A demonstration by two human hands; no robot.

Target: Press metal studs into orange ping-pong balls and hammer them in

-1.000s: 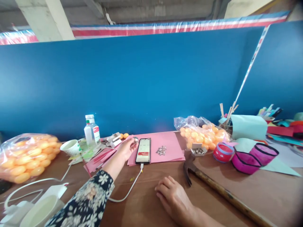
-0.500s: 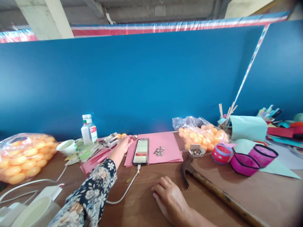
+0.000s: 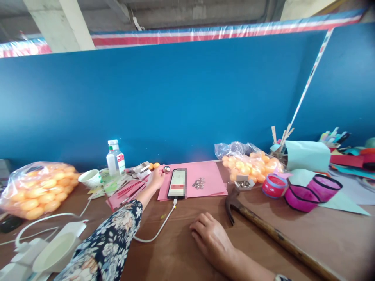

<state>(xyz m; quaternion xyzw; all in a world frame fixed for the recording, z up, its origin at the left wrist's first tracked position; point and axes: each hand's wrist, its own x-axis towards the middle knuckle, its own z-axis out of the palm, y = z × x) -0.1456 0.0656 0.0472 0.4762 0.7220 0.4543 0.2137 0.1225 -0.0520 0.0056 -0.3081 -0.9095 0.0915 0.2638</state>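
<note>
My left hand (image 3: 156, 178), in a floral sleeve, reaches to the far edge of the pink paper (image 3: 205, 173), just left of a phone (image 3: 177, 183) lying on it. Its fingers are curled at the paper's edge, close to a small round metal object (image 3: 166, 169); I cannot make out anything in them. My right hand (image 3: 211, 239) lies flat on the brown table (image 3: 322, 230), fingers spread, holding nothing. A little heap of metal studs (image 3: 199, 183) sits on the pink paper right of the phone. A white cable (image 3: 159, 230) runs from the phone toward me.
A hammer (image 3: 263, 230) lies right of my right hand. Bags of orange balls (image 3: 252, 164) (image 3: 35, 187) sit at right and left. A small bottle (image 3: 115, 158), a cup (image 3: 90, 178), pink and red rings (image 3: 307, 191), a box of studs (image 3: 244, 182) and white chargers (image 3: 43, 253) stand around. A blue partition (image 3: 175, 97) closes the back.
My left hand has pulled back from the round metal object at the phone's top corner and now rests just left of the phone. My right hand has stayed still.
</note>
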